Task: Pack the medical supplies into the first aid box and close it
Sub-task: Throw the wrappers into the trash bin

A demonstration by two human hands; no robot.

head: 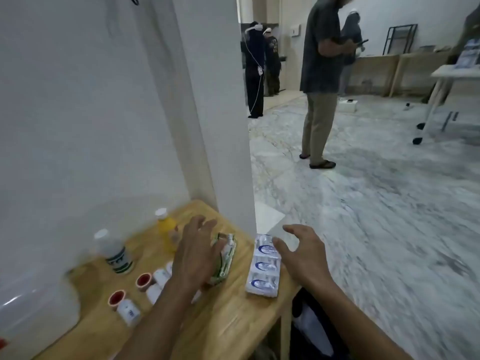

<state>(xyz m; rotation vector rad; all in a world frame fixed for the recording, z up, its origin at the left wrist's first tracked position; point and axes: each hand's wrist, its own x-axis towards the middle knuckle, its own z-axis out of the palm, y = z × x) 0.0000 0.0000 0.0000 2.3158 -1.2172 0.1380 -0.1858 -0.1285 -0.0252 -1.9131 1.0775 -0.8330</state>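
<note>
On the wooden table (233, 323) lie the supplies. My left hand (193, 252) rests with spread fingers on a clear green-printed packet (226, 258); whether it grips the packet is unclear. My right hand (302, 252) hovers open just right of a white blister pack with blue marks (263, 266), thumb near its top. A yellow bottle (166, 227) and a white bottle with a green label (115, 253) stand behind. Small white bottles, two with red caps (144, 280) (117, 298), lie near my left forearm. The translucent first aid box (33, 305) sits at the far left.
A white wall and pillar (220, 113) rise directly behind the table. The table's right edge drops to a marble floor (376, 216), with a dark bag (311, 323) below it. Several people stand in the room beyond, and a wheeled table (441, 94) stands at the far right.
</note>
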